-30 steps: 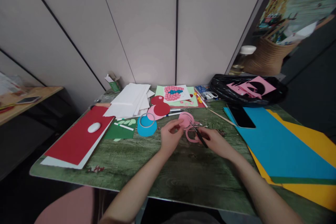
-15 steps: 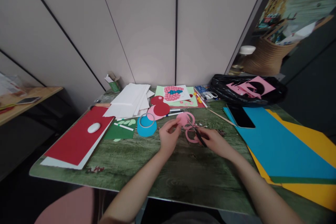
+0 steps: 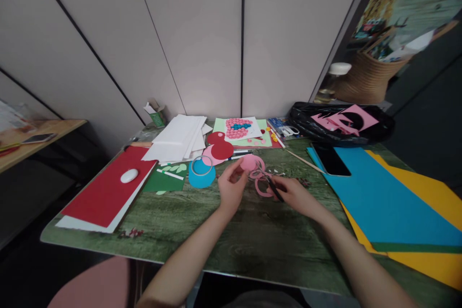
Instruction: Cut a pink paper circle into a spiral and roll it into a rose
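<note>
My left hand [image 3: 231, 186] pinches a pink paper disc [image 3: 249, 162] just above the green wood-grain table [image 3: 202, 221]. A curling pink strip [image 3: 260, 187] hangs from the disc down to the tabletop. My right hand [image 3: 293, 193] is closed round black-handled scissors [image 3: 271, 186], whose blades point up-left into the pink paper beside the disc. Both hands are close together near the middle of the table.
A blue paper circle with a clear tape ring [image 3: 201, 171] lies left of my hands. Red card with a white oval object [image 3: 129, 175] is at far left, white sheets [image 3: 180, 137] behind. Blue and yellow sheets [image 3: 382, 197], a phone [image 3: 331, 160] and a black bag [image 3: 339, 125] lie right.
The pink disc has turned slightly in my left hand and shifted a little left. The scissors stay at its edge. More of the pink strip curls below.
</note>
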A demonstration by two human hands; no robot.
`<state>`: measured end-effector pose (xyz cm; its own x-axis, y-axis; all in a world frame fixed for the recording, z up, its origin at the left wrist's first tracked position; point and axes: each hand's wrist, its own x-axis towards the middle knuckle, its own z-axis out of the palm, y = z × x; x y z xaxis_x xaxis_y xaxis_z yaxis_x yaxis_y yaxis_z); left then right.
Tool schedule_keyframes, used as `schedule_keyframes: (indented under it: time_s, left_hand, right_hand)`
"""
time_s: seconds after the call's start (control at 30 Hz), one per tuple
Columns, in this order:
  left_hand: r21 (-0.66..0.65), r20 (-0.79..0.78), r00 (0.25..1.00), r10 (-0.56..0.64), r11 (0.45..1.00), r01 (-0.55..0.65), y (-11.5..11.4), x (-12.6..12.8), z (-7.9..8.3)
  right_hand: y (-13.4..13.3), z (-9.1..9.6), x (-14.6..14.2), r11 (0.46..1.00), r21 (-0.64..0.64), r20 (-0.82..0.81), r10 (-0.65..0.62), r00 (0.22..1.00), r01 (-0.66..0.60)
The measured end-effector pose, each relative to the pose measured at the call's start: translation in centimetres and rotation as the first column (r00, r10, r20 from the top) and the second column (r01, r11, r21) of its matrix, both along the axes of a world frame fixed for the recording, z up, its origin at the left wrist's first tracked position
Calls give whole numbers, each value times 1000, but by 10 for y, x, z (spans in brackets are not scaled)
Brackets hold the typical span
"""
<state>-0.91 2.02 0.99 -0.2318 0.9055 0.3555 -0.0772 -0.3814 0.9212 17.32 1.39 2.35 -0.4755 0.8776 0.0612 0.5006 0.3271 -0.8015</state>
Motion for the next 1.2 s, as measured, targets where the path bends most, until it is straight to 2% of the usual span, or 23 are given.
schedule_keyframes:
  time_s: [0.13,0.27,0.6,0.77,0.93,1.2]
  left_hand:
    - [-36,96,994,-47,998,51,1,2,1]
    - [-73,79,996,-43,996,49,1,1,3]
    - [-67,23,997,-79,994,81,1,1,1]
    - [-80,-26,995,-94,993,92,0,1,1]
    - [-66,-25,997,-78,995,76,0,0,0]
    - [-44,-21,1000,-22,999,21,2,-1,1]
  right_hand:
    - [0,-1,0,1000,2,5,-30,1000,30]
    - [0,-2,-1,1000,-4,2,-19,1000,19]
    - [-4,5,-5,999,-12,-47,-30,998,30]
    - [-2,1,-5,999,4,-38,-52,998,53]
    - [-1,-2,-4,998,31,-11,-51,999,51]
    - [-2,5,-4,1000,31,-35,4,999,-3]
